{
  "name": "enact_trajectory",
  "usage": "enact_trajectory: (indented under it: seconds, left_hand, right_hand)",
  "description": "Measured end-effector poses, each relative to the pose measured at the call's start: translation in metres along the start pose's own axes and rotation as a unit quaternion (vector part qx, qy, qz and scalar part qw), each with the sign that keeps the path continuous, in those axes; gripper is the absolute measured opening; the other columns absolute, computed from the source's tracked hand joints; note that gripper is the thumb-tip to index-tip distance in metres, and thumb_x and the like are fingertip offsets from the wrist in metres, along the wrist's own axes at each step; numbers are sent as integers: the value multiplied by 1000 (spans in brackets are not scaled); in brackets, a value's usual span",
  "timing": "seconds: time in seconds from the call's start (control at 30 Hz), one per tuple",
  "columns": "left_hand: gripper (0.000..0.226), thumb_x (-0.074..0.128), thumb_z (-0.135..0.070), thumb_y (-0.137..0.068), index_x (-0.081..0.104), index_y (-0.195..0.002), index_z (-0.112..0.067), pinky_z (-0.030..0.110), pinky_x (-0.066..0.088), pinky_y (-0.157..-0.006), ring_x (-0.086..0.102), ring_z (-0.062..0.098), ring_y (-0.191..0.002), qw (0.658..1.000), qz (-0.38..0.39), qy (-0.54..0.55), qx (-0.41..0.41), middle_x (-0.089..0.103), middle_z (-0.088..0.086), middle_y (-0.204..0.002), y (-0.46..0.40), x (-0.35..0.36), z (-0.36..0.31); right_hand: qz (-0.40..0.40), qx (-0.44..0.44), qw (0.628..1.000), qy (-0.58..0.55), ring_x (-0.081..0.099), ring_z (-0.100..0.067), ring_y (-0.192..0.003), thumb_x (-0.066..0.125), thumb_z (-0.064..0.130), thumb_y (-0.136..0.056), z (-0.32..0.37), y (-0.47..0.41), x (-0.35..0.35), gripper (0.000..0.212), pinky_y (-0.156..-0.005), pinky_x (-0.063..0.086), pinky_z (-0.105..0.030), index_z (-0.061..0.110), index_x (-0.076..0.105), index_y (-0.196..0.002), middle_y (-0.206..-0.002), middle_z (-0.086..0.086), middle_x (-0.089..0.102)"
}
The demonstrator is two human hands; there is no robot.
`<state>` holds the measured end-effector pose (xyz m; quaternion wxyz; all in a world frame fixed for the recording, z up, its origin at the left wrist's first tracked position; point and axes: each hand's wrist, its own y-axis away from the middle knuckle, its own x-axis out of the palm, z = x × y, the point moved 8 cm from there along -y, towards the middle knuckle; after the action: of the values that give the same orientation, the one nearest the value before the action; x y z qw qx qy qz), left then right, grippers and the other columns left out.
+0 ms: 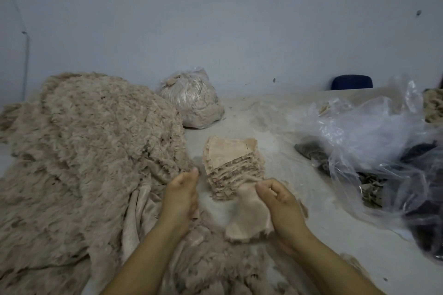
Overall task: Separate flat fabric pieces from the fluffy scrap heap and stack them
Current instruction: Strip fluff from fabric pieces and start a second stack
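Two hands at the stack of flat fabric pieces (231,165), beside the fluffy scrap heap (91,146).

The right hand (278,201) has its fingers curled, pinching a flat beige piece (249,218) just in front of the stack. The left hand (181,195) lies with fingers straight and together, its edge against the heap's fringe on the table (311,199).

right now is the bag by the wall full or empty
Full. The bag by the wall bulges round with pale scraps pressed against its clear plastic, more poking out at its gathered top.
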<state>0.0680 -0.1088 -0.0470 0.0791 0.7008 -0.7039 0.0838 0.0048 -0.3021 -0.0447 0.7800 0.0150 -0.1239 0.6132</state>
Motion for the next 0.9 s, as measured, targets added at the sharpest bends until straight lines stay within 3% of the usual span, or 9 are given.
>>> enact_trajectory:
  seconds: [0.07, 0.17, 0.23, 0.3, 0.37, 0.47, 0.67, 0.8, 0.9]
  left_hand:
    - [35, 51, -43, -89, 54, -79, -9, 11, 16, -33, 20, 4, -32, 999, 27, -14, -14, 32, -6, -44, -2, 2, 4]
    - [53, 54, -61, -78, 62, -98, -12, 13, 20, -34, 27, 4, -34, 982, 160, -84, -57, 62, 2, -67, 16, 36, 19]
    - [53, 65, -55, -75, 59, -112, -19, 14, 28, -34, 39, 2, -36, 953, 271, -95, -93, 71, -2, -78, 37, 61, 29]
    - [45, 74, -40, -71, 63, -109, -18, 13, 35, -37, 50, 2, -40, 937, 323, -82, -101, 68, -5, -65, 47, 71, 34]
    - [29, 75, -37, -66, 71, -85, -16, 12, 26, -33, 35, 3, -32, 950, 283, -87, -98, 52, -5, -49, 41, 66, 34]
    - [21, 70, -32, -74, 68, -81, -11, 12, 17, -34, 19, 5, -34, 975, 190, -61, -95, 31, -3, -47, 23, 47, 28]
    - [26, 60, -27, -88, 60, -68, -11, 12, 17, -36, 22, 7, -34, 976, 159, -146, -39, 41, -1, -48, 14, 30, 15]
    - [29, 59, -22, -92, 59, -65, -10, 13, 24, -34, 31, 4, -31, 955, 167, -244, 12, 46, -3, -47, 11, 20, 6]
    - [27, 61, -18, -91, 65, -65, -15, 14, 37, -44, 47, -1, -39, 904, 223, -361, 44, 59, -6, -50, 15, 20, 4]
  right_hand:
    - [-4, 17, 999, -33, 49, -16, -58, 55, 19, -91, -3, -1, -5, 18, -55, 38, -27, 9, 59, -77, -64, -5, 55]
    - [27, 29, 996, -78, 55, -13, -57, 58, 27, -85, -5, 0, 5, 18, -53, 44, -24, 11, 62, -79, -66, -6, 60]
    - [54, 32, 992, -106, 63, -20, -65, 57, 25, -88, -6, 0, 12, 17, -57, 52, -30, 12, 66, -82, -73, -11, 67]
    - [53, 29, 992, -110, 65, -29, -69, 55, 23, -93, -6, -2, 12, 19, -61, 56, -37, 15, 67, -82, -78, -17, 67]
    - [-11, -13, 999, -38, 62, -21, -64, 53, 23, -95, 0, -8, -4, 20, -59, 53, -30, 13, 64, -82, -71, -8, 67]
    - [-96, -72, 989, 84, 55, -8, -52, 53, 21, -96, 16, -19, -30, 21, -48, 44, -19, 14, 62, -78, -57, 5, 63]
    - [-155, -31, 967, 200, 60, -12, -72, 59, 21, -93, 12, -45, -68, 22, -59, 42, -22, 21, 66, -72, -74, 6, 68]
    - [-147, 28, 906, 396, 55, -16, -86, 55, 38, -94, 4, -57, -93, 21, -74, 41, -29, 21, 67, -97, -100, -2, 67]
    - [-141, 26, 842, 520, 55, -21, -99, 57, 43, -91, 8, -54, -97, 32, -77, 42, -31, 22, 58, -116, -110, -4, 57]
